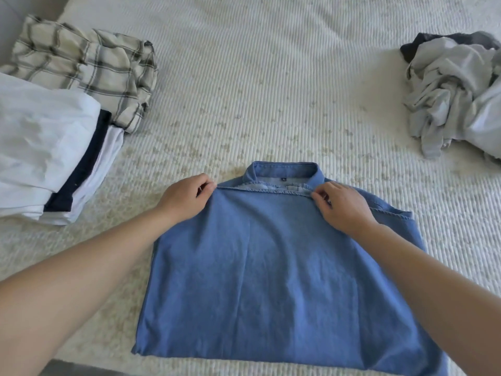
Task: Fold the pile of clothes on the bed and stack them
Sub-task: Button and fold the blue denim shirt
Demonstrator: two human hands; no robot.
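Note:
A blue denim shirt [282, 272] lies folded on the white bed [257, 77], collar pointing away from me. Its lower part is doubled up over the body, and the hem reaches just below the collar. My left hand [187, 198] pinches the left corner of that hem. My right hand [343, 204] pinches the right corner. At the left is a stack of folded white and navy clothes [54, 153], with a folded plaid shirt [89, 69] behind it. A crumpled pile of grey clothes [458, 96] lies at the right.
The bed's near edge runs along the bottom left, with grey floor [76, 369] below it. A grey surface shows at the top left corner. Bare ribbed bedspread stretches between the stacks and the pile.

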